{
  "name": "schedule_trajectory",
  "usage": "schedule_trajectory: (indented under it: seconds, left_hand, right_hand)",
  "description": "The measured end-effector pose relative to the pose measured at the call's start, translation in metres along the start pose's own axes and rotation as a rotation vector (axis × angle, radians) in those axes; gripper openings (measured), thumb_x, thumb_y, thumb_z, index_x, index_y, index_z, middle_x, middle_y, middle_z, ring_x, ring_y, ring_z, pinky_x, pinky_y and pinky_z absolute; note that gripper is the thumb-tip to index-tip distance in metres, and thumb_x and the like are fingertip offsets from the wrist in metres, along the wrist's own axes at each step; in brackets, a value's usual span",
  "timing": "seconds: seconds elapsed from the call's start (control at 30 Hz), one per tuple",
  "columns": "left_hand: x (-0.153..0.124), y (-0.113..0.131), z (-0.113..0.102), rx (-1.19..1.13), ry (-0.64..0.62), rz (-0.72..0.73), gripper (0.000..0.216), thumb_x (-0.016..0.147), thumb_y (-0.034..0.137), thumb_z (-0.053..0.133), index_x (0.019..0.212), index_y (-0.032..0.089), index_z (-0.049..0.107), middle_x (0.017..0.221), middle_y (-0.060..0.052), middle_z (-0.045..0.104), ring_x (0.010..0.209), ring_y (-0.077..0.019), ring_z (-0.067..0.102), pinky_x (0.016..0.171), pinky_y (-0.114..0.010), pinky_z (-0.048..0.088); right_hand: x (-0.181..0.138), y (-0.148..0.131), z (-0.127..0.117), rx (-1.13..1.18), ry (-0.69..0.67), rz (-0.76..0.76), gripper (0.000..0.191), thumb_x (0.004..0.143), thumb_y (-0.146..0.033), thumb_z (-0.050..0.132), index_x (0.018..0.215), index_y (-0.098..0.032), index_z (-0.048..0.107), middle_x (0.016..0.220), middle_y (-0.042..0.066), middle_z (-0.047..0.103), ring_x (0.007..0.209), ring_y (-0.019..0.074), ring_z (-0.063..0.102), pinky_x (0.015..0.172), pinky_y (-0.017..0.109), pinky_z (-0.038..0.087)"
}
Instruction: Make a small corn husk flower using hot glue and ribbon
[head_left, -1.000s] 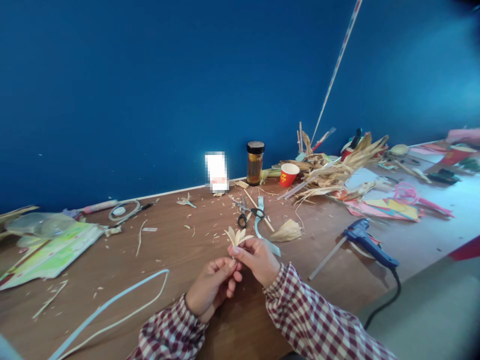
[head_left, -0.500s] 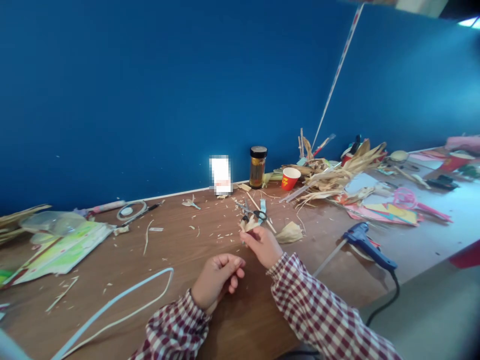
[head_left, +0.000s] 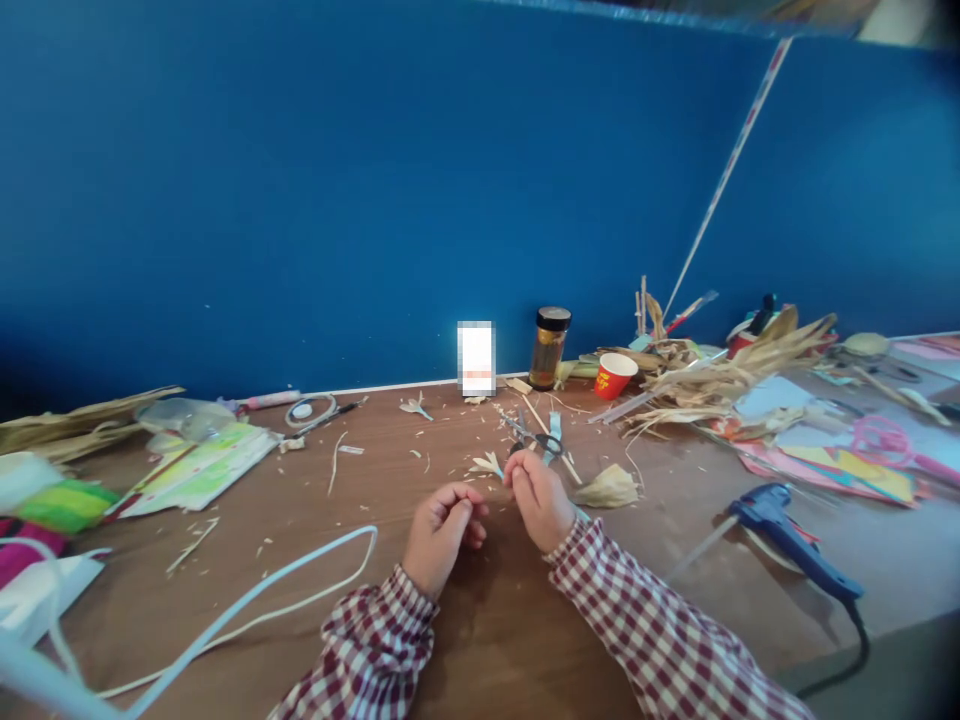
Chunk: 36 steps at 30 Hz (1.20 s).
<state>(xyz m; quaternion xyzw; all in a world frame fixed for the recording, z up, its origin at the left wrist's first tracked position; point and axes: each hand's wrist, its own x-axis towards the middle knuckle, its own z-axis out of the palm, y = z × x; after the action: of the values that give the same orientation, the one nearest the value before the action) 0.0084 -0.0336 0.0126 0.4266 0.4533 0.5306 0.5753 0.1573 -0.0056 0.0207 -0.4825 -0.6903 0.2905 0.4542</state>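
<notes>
Pinched in my right hand is a small corn-husk flower with pale petals and a light blue stem. Its petals point left, out past my fingertips, and my palm hides most of the stem. My left hand hovers just left of it, fingers curled and thumb pressed to them; whatever it may hold is hidden. Right behind my right hand lie dark-handled scissors beside a light blue strip. A piece of dry husk rests to the right.
A blue glue gun with a cable lies at the right. Behind stand a lidded jar and a red paper cup, near heaped corn husks. At the left are a white cable loop and a green-patterned sheet. Scraps litter the table.
The view has swung left, so things appear shifted right. My right hand has turned, and the flower's petals now show beyond the fingers. Both hands remain close together.
</notes>
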Motion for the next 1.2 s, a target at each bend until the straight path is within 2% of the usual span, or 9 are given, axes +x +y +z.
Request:
schedule_trajectory:
  seconds: [0.07, 0.13, 0.27, 0.37, 0.57, 0.83, 1.2]
  left_hand:
    - [0.0, 0.0, -0.001, -0.037, 0.003, -0.023, 0.023, 0.069, 0.036, 0.059, 0.071, 0.014, 0.055, 0.061, -0.001, 0.06, 0.046, -0.0096, 0.054, 0.044, -0.021, 0.044]
    - [0.001, 0.0, -0.002, -0.054, 0.017, -0.03, 0.024, 0.069, 0.037, 0.06, 0.073, 0.014, 0.056, 0.061, 0.0, 0.06, 0.046, -0.0095, 0.053, 0.044, -0.022, 0.044]
    - [0.004, 0.001, -0.003, -0.027, 0.035, -0.018, 0.024, 0.069, 0.035, 0.064, 0.079, 0.013, 0.06, 0.062, 0.001, 0.06, 0.048, -0.0088, 0.053, 0.046, -0.021, 0.044]
    - [0.005, -0.001, -0.004, 0.024, 0.027, -0.019, 0.024, 0.069, 0.035, 0.064, 0.077, 0.013, 0.06, 0.061, 0.0, 0.06, 0.047, -0.0082, 0.052, 0.045, -0.019, 0.043]
    - [0.007, -0.005, -0.004, 0.12, 0.06, -0.012, 0.026, 0.067, 0.038, 0.066, 0.072, 0.014, 0.059, 0.056, 0.002, 0.058, 0.043, -0.0078, 0.049, 0.042, -0.019, 0.04]
    - [0.007, -0.006, -0.004, 0.218, 0.115, 0.012, 0.025, 0.065, 0.038, 0.066, 0.072, 0.014, 0.061, 0.057, 0.001, 0.061, 0.045, -0.0088, 0.052, 0.043, -0.019, 0.043]
    - [0.005, -0.005, -0.003, 0.276, 0.043, 0.026, 0.022, 0.069, 0.037, 0.064, 0.072, 0.015, 0.062, 0.051, 0.003, 0.059, 0.043, -0.0089, 0.052, 0.043, -0.019, 0.042]
  right_hand:
    - [-0.006, -0.002, 0.006, 0.182, -0.059, 0.092, 0.022, 0.089, -0.029, 0.03, 0.083, -0.019, 0.049, 0.066, 0.0, 0.053, 0.052, 0.0111, 0.05, 0.051, 0.023, 0.04]
    - [-0.01, -0.003, 0.012, 0.295, -0.104, 0.157, 0.018, 0.086, -0.034, 0.038, 0.083, -0.019, 0.048, 0.063, -0.002, 0.052, 0.05, 0.0107, 0.049, 0.047, 0.022, 0.039]
    - [-0.012, -0.005, 0.018, 0.418, -0.185, 0.203, 0.018, 0.081, -0.037, 0.049, 0.079, -0.019, 0.05, 0.064, -0.001, 0.055, 0.051, 0.0101, 0.05, 0.046, 0.021, 0.039]
    - [-0.011, -0.005, 0.017, 0.492, -0.186, 0.218, 0.018, 0.081, -0.036, 0.05, 0.085, -0.019, 0.054, 0.066, 0.0, 0.057, 0.055, 0.0105, 0.052, 0.046, 0.02, 0.04]
    - [-0.009, -0.005, 0.012, 0.418, -0.17, 0.252, 0.021, 0.078, -0.036, 0.054, 0.085, -0.017, 0.062, 0.062, 0.001, 0.06, 0.056, 0.012, 0.056, 0.047, 0.021, 0.042]
    - [-0.008, -0.004, 0.013, 0.374, -0.19, 0.243, 0.016, 0.075, -0.031, 0.056, 0.079, -0.016, 0.061, 0.066, 0.001, 0.062, 0.057, 0.0119, 0.057, 0.054, 0.023, 0.044]
    - [-0.005, -0.002, 0.01, 0.456, -0.299, 0.303, 0.011, 0.077, -0.025, 0.05, 0.075, -0.015, 0.053, 0.059, -0.002, 0.053, 0.05, 0.0081, 0.048, 0.046, 0.019, 0.037]
